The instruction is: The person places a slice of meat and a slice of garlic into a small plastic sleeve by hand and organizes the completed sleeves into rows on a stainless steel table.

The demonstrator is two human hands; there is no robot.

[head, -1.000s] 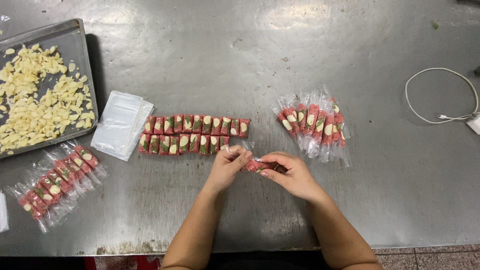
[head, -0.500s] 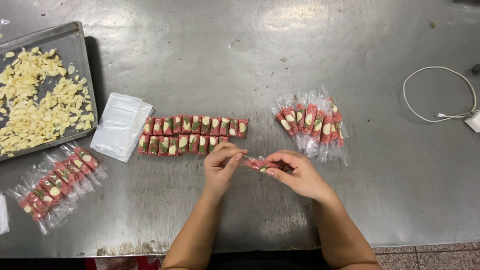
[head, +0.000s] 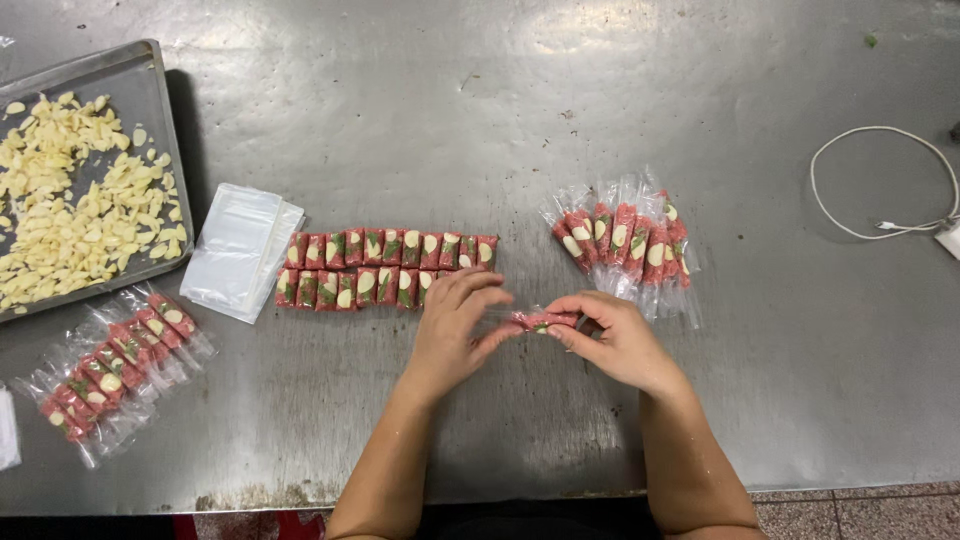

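My left hand point(head: 458, 328) and my right hand point(head: 612, 338) meet over the steel table point(head: 640, 90), both pinching one small red sweet piece in a clear bag point(head: 537, 320). The left fingers hold the bag's open end, the right fingers grip the red piece inside. Just above my left hand lie two rows of unwrapped red pieces point(head: 385, 268) topped with green and pale slices. A fan of bagged pieces point(head: 625, 238) rests above my right hand.
A metal tray point(head: 140, 90) of pale nut slices sits at the far left. A stack of empty clear bags point(head: 240, 250) lies beside it. Another group of bagged pieces point(head: 110, 365) lies at lower left. A white cable point(head: 880, 180) coils at the right.
My hands have stayed together in front of the rows. The fingers have shifted slightly on the bag and the red piece sits further inside it.
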